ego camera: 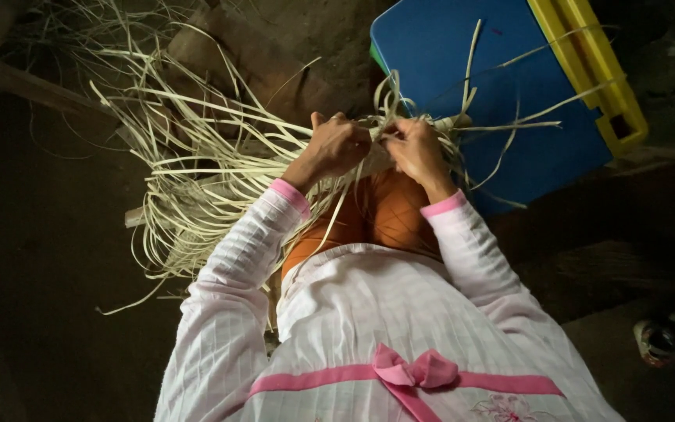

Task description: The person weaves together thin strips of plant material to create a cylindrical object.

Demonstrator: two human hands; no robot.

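Both hands meet over my knees, working a bundle of pale flat straw strips (197,156). My left hand (336,144) is closed around a bunch of strips that fan out to the left. My right hand (416,148) pinches strips just beside it, with loose ends (509,125) sticking out to the right over a blue surface. The fingertips of both hands nearly touch at the woven middle. I wear a pale pink top with pink cuffs, and orange trousers (376,215) show below the hands.
A blue plastic box (525,86) with a yellow edge (595,62) lies at the upper right. Dark earthen floor surrounds me. Wooden planks (259,62) lie under the straw at the upper left. A sandal or shoe (658,340) sits at the lower right.
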